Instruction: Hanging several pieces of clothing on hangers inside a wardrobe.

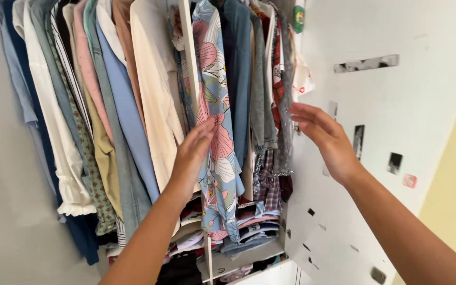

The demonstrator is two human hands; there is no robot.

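Floral fabric, pale blue with pink blooms, marks the shirt (218,121) that hangs at the wardrobe's white divider (190,63), among dark garments to its right. The left hand (192,153) lies flat against this shirt's left edge, fingers straight and together, gripping nothing. The right hand (324,136) hovers open near a grey garment (286,105) at the right end of the rail, fingers spread and loose, holding nothing; whether it touches the cloth I cannot tell. A cream shirt (154,89) hangs just left of the divider. Folded clothes (249,221) are stacked on a shelf below. The white door (397,116) stands open at the right.
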